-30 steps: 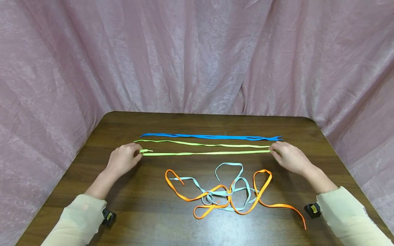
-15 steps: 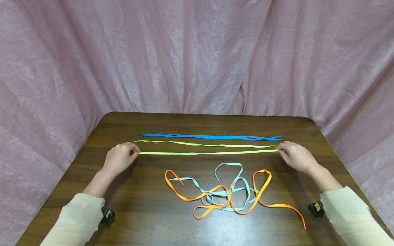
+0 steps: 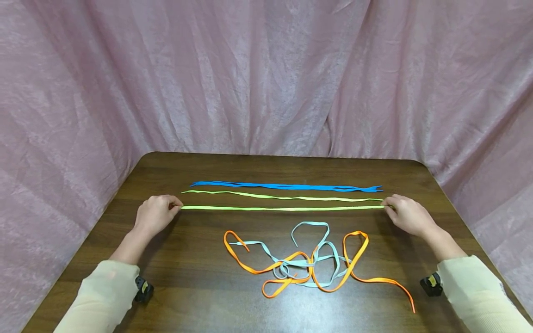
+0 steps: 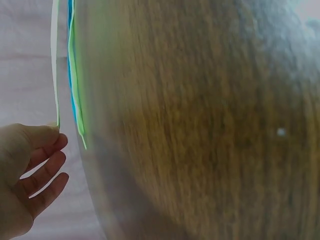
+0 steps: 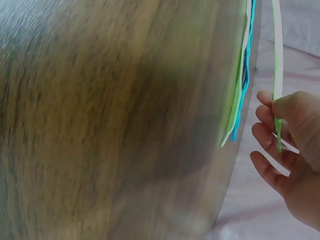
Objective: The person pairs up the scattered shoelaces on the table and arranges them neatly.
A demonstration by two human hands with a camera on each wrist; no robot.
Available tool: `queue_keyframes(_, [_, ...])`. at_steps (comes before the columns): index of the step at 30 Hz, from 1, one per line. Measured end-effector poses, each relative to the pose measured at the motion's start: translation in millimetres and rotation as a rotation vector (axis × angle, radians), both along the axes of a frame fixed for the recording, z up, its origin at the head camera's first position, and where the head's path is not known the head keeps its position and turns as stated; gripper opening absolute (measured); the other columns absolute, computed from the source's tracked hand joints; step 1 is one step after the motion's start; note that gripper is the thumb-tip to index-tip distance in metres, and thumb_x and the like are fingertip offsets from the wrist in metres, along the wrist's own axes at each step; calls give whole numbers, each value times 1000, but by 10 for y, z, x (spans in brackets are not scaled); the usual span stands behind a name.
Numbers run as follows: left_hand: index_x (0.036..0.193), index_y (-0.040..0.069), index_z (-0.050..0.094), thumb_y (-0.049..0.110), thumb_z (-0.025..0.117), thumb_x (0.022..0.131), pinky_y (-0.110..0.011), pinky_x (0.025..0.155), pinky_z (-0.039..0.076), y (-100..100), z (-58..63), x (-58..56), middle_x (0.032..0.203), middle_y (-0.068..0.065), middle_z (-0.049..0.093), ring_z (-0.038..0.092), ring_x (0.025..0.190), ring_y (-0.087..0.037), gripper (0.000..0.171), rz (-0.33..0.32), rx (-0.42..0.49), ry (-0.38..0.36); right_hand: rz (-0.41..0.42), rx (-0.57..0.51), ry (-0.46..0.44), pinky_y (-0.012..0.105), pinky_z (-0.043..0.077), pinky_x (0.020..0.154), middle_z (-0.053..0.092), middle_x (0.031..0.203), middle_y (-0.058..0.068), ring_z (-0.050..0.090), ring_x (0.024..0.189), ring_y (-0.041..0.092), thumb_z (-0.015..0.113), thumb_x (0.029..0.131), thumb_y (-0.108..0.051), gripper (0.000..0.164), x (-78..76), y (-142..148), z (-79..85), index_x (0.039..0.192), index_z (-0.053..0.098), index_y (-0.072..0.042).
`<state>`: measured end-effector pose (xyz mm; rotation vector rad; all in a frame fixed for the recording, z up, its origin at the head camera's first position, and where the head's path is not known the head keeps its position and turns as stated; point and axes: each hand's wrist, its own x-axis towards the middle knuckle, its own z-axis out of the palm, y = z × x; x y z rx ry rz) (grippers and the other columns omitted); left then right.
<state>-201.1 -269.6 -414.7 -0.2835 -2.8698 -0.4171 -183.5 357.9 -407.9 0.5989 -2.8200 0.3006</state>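
A yellow-green shoelace (image 3: 283, 209) stretches straight between both hands. My left hand (image 3: 156, 213) pinches its left end between thumb and forefinger, the other fingers loosely bent in the left wrist view. On the other side my right hand (image 3: 409, 214) pinches it near the right end, and a short tip hangs below the thumb in the right wrist view. Just beyond lies a second yellow-green shoelace (image 3: 266, 196), laid out sideways on the table. Farther back, blue shoelaces (image 3: 287, 187) lie together in a straight bundle.
Nearer the front of the brown wooden table (image 3: 200, 296), an orange shoelace (image 3: 358, 252) and a light blue shoelace (image 3: 322, 224) lie loosely tangled. A pink curtain (image 3: 266, 78) hangs behind the table.
The hands have moved apart, the left one leftward and the right one rightward. The doubled-back left end of the held shoelace has straightened out, and the lace is now taut.
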Motion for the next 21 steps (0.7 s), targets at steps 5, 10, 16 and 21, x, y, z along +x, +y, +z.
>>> queue_keyframes(5, [85, 13, 71, 12, 65, 82, -31, 38, 32, -41, -20, -20, 77, -11, 69, 44, 47, -15, 7, 1, -5, -11, -14, -5, -4, 48, 47, 61, 64, 81, 8, 63, 72, 29, 62, 80, -2, 9, -5, 66, -38, 87, 67, -2])
queue_keyframes(10, [84, 11, 69, 11, 64, 83, -27, 36, 29, -55, -44, -58, 75, -10, 67, 40, 44, -14, 5, -5, -8, -7, -23, 7, -15, 45, 47, 59, 63, 81, 6, 61, 68, 25, 62, 80, -3, 9, -18, 104, -62, 86, 67, -3])
queue_keyframes(16, [82, 12, 68, 11, 62, 82, -30, 37, 32, -30, -56, -138, 72, -7, 66, 44, 47, -17, 6, -4, -6, -10, -40, 18, -42, 39, 44, 55, 59, 79, 5, 55, 63, 17, 63, 80, -4, 9, -27, 112, -77, 88, 68, -2])
queue_keyframes(21, [80, 14, 68, 12, 62, 81, -33, 41, 36, -3, -80, -212, 73, -4, 65, 51, 53, -20, 7, 12, 5, -36, -46, 17, -37, 40, 45, 57, 60, 78, 5, 56, 63, 18, 64, 79, -3, 10, -52, 110, -99, 88, 69, -2])
